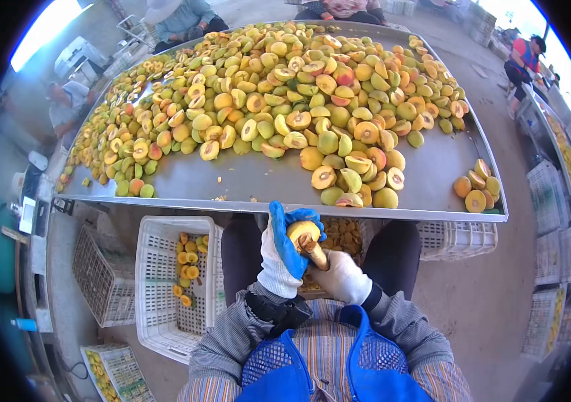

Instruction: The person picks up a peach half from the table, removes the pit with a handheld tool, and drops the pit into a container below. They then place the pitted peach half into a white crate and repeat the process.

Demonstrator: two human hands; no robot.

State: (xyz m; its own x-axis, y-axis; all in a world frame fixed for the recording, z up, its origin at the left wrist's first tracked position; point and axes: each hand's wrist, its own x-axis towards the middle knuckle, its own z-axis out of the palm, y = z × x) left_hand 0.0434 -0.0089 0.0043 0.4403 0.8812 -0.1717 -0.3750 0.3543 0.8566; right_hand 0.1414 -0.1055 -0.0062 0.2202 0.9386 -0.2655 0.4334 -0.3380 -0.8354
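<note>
Blue-palmed glove on the left hand [287, 249] is cupping a peach half [303, 232] over the lap. The right hand [343, 277] is curling just beneath, its hold unclear. The fruit is likely soft and slippery, so it is best cradled by the skin side.

This is an open-air fruit-processing yard. A long steel sorting table [232, 182] is heaped with halved peaches [299, 87], white plastic crates [158, 234] stand on the concrete floor [480, 295], and other workers [181, 17] sit around it, with a second loaded table [570, 157] nearby.
</note>
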